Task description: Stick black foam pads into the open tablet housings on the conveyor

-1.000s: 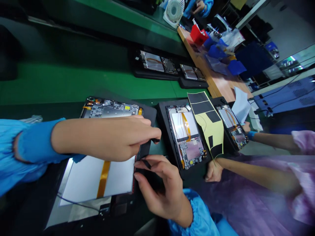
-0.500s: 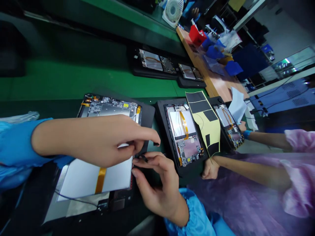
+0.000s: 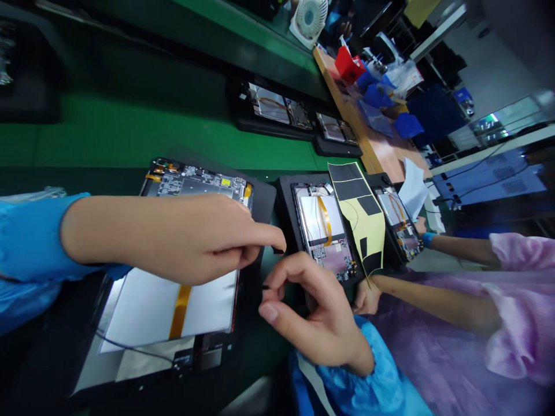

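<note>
My left hand point(image 3: 186, 240) reaches in over an opened tablet with a bare circuit board point(image 3: 195, 186) and a white battery point(image 3: 143, 306) crossed by an orange ribbon. Its fingers are closed, with a small black piece point(image 3: 278, 251) at the fingertips. Beside the tablet's right edge, my right hand point(image 3: 318, 309) pinches another small black piece point(image 3: 266, 288) between thumb and index finger. The two hands are apart. A thin black wire curves across the tablet's lower left part.
To the right lie a second opened tablet point(image 3: 321, 222), a yellow sheet of black stickers point(image 3: 356, 202) and a third tablet point(image 3: 396, 214). A co-worker's hand point(image 3: 367, 297) touches the sheet's lower end. Two more tablets point(image 3: 273, 110) sit farther back, near a white fan point(image 3: 309, 20).
My right hand has moved right and away from the tablet's edge, its black piece now clear of the tablet. My left hand has shifted slightly, and its fingers are closer together.
</note>
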The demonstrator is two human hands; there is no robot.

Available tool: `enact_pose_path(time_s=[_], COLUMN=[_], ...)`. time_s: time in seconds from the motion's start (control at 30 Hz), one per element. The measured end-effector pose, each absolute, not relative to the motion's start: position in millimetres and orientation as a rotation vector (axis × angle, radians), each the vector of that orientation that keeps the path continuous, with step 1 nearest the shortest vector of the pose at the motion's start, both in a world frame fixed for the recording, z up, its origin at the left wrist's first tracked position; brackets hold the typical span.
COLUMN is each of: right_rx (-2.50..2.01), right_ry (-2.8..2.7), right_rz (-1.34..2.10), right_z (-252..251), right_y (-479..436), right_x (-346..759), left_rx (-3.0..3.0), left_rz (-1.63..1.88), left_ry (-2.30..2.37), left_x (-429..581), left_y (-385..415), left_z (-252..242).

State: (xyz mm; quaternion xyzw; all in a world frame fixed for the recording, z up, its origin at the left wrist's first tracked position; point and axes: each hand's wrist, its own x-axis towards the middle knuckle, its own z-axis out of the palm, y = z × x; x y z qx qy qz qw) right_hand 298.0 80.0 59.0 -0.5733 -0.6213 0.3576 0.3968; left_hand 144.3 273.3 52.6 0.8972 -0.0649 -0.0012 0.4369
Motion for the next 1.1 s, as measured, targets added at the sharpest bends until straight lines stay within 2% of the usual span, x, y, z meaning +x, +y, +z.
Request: enact_pose_path(time_s=[0.1, 0.2, 0.4, 0.63, 1.1], right_rx=[-1.472, -1.522, -1.556, -1.516, -1.543], right_ry=[-1.587, -1.634, -1.806, -1.967, -1.909], right_rz=[1.265, 1.353, 1.175, 0.780, 0.494], right_z=[70.7, 70.9, 63.1, 51.7, 33.0], right_y=[90.4, 98.6, 104.9, 99.1, 90.2], right_x=[301.0, 303.3, 304.7, 299.4, 286.6], left_rx=[2.195, 2.156, 2.079, 2.058, 2.070], left_rz=[-0.012, -0.020, -0.037, -0.005, 0.003], left_ry=[-0.150, -0.155, -0.148, -0.177, -0.162], left_x=[143.4, 142.6, 141.1, 142.4, 142.9], left_y=[274.8, 276.3, 279.4, 280.3, 280.1], left_z=[52.2, 51.0, 44.3, 42.2, 42.7])
